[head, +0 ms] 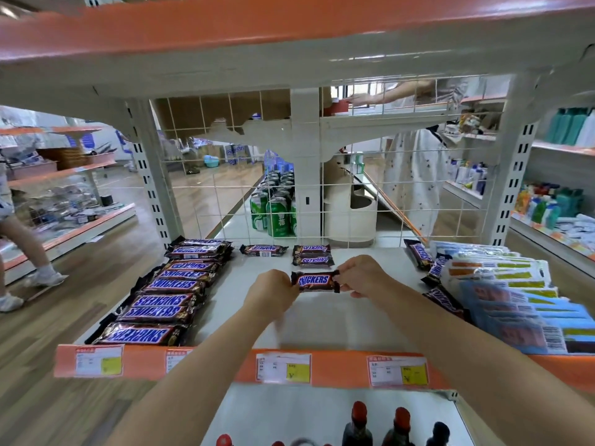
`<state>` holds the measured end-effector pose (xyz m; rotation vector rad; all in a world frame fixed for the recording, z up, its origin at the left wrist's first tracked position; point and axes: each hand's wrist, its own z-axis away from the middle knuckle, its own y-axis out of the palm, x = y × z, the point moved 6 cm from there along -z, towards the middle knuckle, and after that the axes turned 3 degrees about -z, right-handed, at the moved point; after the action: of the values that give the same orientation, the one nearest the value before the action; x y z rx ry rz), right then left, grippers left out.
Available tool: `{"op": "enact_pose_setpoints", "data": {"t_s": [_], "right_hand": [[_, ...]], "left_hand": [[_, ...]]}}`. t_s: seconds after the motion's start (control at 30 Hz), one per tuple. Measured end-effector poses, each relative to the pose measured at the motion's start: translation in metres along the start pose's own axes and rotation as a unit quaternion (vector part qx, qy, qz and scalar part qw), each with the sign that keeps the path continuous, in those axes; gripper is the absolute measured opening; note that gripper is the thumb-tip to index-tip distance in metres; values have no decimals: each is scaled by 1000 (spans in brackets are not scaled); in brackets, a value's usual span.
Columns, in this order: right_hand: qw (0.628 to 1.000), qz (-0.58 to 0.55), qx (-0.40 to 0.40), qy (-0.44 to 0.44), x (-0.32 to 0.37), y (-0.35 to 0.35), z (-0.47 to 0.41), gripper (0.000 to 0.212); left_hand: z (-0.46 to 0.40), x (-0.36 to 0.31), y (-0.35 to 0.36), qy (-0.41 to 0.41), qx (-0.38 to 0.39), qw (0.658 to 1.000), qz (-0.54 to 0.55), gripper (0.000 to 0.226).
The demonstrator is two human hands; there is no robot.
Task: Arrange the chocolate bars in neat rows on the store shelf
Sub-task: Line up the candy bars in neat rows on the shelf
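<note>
Shelf [322, 320]: white deck, orange front lip with four price tags [283, 367]; landmark for all entries below.
Held bar [315, 281]: one chocolate bar, label up, lengthwise across shelf centre; raised or resting, cannot tell.
Left hand [273, 292]: fingers curled, pinching left end of held bar.
Right hand [362, 274]: fingertips closed on right end of held bar.
Left row [167, 294]: bars stacked along left side of shelf, front lip to back.
Back bars: single bar [264, 250] at back centre; pair [312, 255] just right of it, directly behind held bar.
Right bars [431, 268]: loose, tilted, at right side of shelf.
Packets [502, 297]: blue-and-white, overlapping right bars.
Grid [231, 201]: wire back panel; green cans [273, 214] behind it.
Bottles [380, 426]: below shelf, red caps.
</note>
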<state>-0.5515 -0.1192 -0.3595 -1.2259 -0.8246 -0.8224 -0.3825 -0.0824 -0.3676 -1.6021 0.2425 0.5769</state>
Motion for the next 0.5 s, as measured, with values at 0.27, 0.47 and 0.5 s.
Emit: {"op": "enact_pose_setpoints", "data": {"t_s": [0.27, 0.47, 0.5], "right_hand": [[988, 134, -45, -62, 3, 8, -40, 14], [979, 172, -67, -83, 6, 8, -53, 19], [978, 174, -72, -87, 6, 7, -55, 18]], "left_hand": [[-41, 0, 8, 1, -23, 993, -118, 20], [-54, -3, 11, 16, -38, 986, -159, 25], [-56, -3, 12, 17, -42, 985, -164, 27]]}}
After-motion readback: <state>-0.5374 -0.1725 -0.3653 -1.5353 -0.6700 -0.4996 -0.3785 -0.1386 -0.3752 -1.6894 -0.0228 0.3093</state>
